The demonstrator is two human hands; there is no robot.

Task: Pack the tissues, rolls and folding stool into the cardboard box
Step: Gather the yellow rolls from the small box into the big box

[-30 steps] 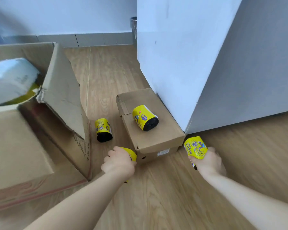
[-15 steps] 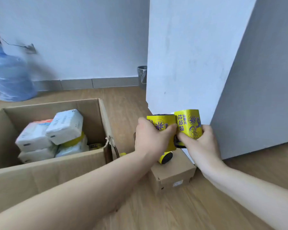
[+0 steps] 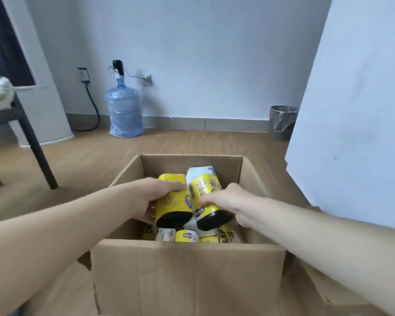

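Note:
An open cardboard box (image 3: 187, 274) stands on the floor right in front of me. My left hand (image 3: 153, 195) grips a yellow-wrapped black roll (image 3: 172, 205) inside the box opening. Beside it, my right hand (image 3: 224, 199) grips a second yellow roll (image 3: 206, 201). The two rolls touch side by side, black ends toward me. Under them lie tissue packs (image 3: 200, 173) and more yellow-labelled packs (image 3: 187, 236). No folding stool is in view.
A big white cabinet (image 3: 351, 110) stands close on the right. A blue water jug (image 3: 124, 110) and a wire wastebasket (image 3: 282, 122) stand at the far wall. A dark chair leg (image 3: 35, 147) is on the left, on the wooden floor.
Both hands carried their rolls from beside the white cabinet over to the box and lowered them into its opening. The view swung left, so the box is now centred.

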